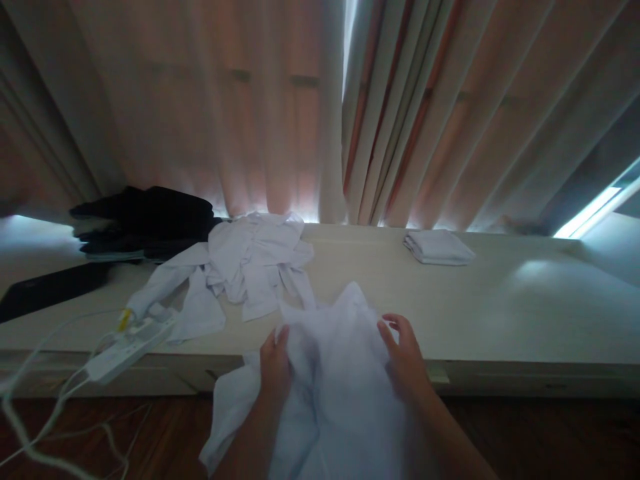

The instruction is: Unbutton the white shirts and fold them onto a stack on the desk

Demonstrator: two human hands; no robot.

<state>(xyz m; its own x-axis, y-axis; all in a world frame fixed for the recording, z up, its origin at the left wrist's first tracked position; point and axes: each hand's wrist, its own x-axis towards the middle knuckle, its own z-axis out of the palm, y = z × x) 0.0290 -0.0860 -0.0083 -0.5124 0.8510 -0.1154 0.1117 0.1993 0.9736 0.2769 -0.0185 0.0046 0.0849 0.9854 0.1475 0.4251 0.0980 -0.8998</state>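
Note:
A white cloth garment [345,380], probably a shirt, hangs in front of me over the near edge of the white surface, its upper part raised to a peak. My left hand [275,367] is closed on its left side, thumb on top. On the right side, my right hand [404,350] has curled fingers and thumb at the fabric's edge, seemingly pinching it; the exact contact is blurred. Beyond my left hand lies a crumpled heap of white shirts [250,257] with sleeves spread out. A folded white garment [439,247] rests at the back right.
A stack of dark folded clothes [150,220] stands at the back left, with a flat black object [55,290] before it. A white power strip [130,347] with trailing cables [60,400] sits at the left front edge. Curtains [280,120] hang behind the white surface [505,307].

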